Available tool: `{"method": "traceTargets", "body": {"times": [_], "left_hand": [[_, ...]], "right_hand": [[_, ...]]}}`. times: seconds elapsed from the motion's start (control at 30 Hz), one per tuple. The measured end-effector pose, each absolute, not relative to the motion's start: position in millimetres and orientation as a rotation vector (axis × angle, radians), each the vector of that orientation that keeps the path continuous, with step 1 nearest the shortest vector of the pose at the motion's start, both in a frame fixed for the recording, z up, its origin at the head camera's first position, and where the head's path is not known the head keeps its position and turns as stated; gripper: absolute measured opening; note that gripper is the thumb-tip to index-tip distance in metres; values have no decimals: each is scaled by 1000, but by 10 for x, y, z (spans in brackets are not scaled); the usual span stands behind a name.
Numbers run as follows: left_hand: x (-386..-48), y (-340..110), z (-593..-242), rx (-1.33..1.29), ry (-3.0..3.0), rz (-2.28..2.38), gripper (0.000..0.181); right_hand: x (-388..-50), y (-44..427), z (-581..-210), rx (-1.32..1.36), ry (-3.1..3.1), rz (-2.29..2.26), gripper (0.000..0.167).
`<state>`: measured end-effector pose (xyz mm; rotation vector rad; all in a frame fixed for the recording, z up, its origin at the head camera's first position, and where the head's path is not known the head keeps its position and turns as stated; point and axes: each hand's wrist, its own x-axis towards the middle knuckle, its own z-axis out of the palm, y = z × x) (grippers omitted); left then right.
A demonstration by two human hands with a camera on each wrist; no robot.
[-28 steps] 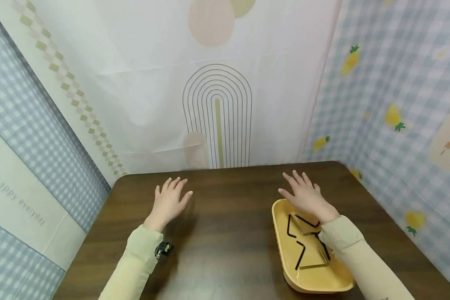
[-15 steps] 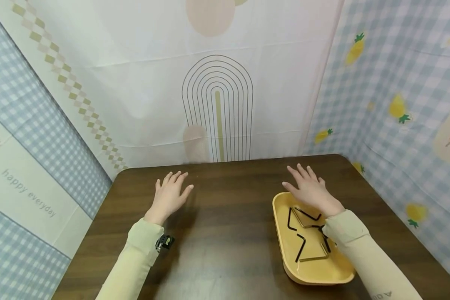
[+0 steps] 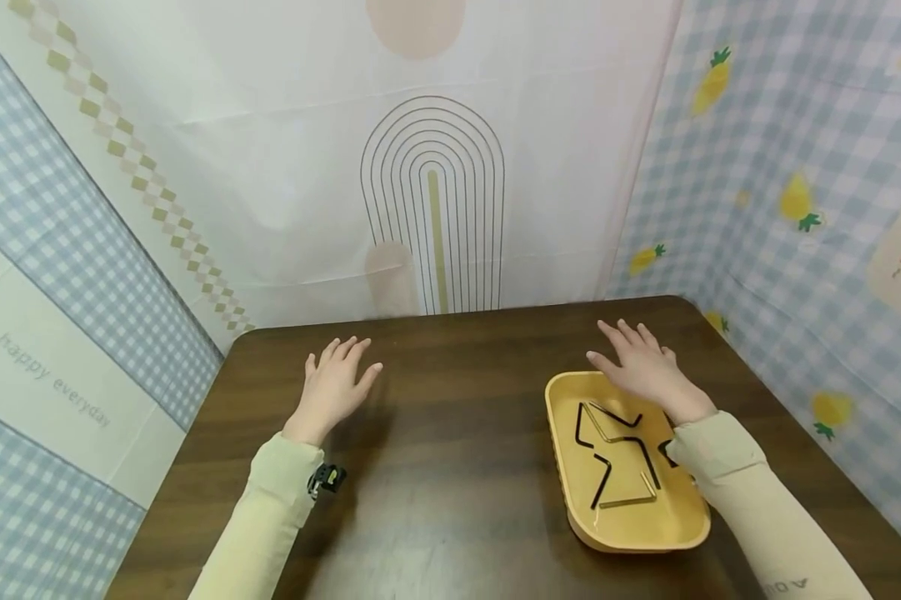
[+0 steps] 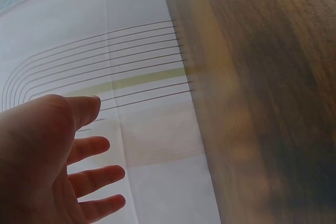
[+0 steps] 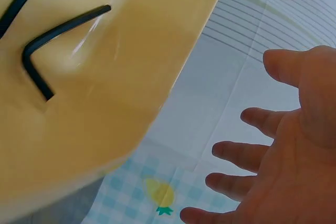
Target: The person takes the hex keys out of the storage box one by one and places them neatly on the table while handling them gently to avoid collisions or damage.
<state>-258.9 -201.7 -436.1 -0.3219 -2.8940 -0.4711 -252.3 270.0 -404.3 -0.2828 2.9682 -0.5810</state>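
My left hand (image 3: 332,390) hovers over the left part of the table, fingers spread, holding nothing; the left wrist view shows the same hand (image 4: 39,150) with loosely extended fingers. Above the far right rim of a yellow tray (image 3: 630,533) is my right hand (image 3: 648,367), its fingers apart and nothing between them. Inside the tray lie several hex keys, among them a black hex key (image 3: 606,482) and a brass-coloured hex key (image 3: 630,502). My right sleeve partly covers another black piece. In the right wrist view, a black hex key (image 5: 34,51) rests on the tray's floor, apart from the hand.
The dark wooden table (image 3: 450,467) has a patterned white cloth (image 3: 300,208) hanging behind it. Blue checked cloths flank both sides, one with printed pineapples (image 3: 797,200). A small black device (image 3: 327,479) is strapped at my left wrist.
My right hand has shifted right and slightly away, uncovering more of the tray and its hex keys. The left hand stays nearly in place. The head view has tilted slightly downward.
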Motion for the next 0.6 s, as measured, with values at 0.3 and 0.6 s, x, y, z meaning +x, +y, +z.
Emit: {"method": "traceTargets", "body": {"times": [0.3,0.6], "left_hand": [[-2514,-2078,-4397,-319,-2899,-485,58],[-2409,-2018,-4461,-339,-2918,-476,57]], "right_hand": [[-2429,2984,-4069,-301,2908,-557,80],[-2247,3319,-4178,-240,2808,-617,85]]}}
